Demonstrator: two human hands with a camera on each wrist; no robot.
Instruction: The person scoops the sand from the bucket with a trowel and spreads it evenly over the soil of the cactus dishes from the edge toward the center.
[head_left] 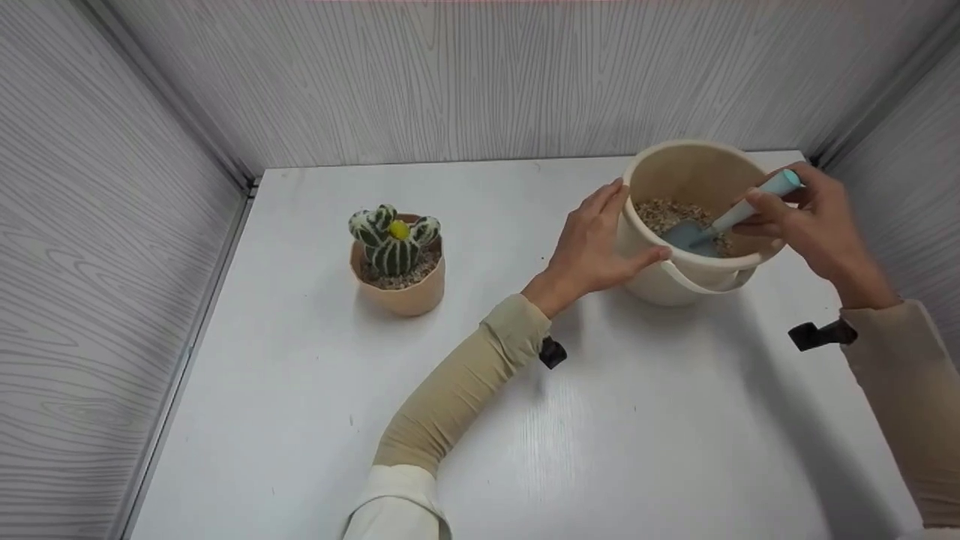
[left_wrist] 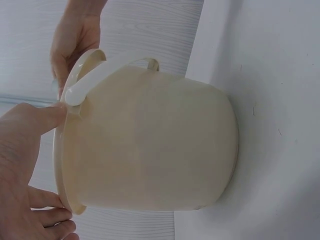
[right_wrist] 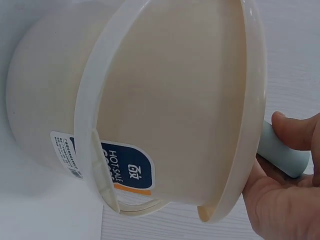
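1. My left hand (head_left: 592, 251) and right hand (head_left: 814, 221) are bare: no gloves, no rings visible.
2. Both forearms wear snug tan sleeves (head_left: 465, 382), ending just behind the wrists.
3. A white cuff (head_left: 397, 502) sits above the left sleeve.
4. A small black clip (head_left: 553, 352) sits beside each wrist.

the cream bucket (head_left: 679, 281) looks like smooth, faintly glossy plastic, with a glossy printed sticker (right_wrist: 115, 167) on its wall. the pale blue scoop (head_left: 720, 225) looks like matt plastic. coarse, rough gravel (head_left: 664, 212) lies inside. the white tabletop (head_left: 600, 435) shows a satin wood-grain sheen. the sleeves (head_left: 465, 382) are soft matt cloth.
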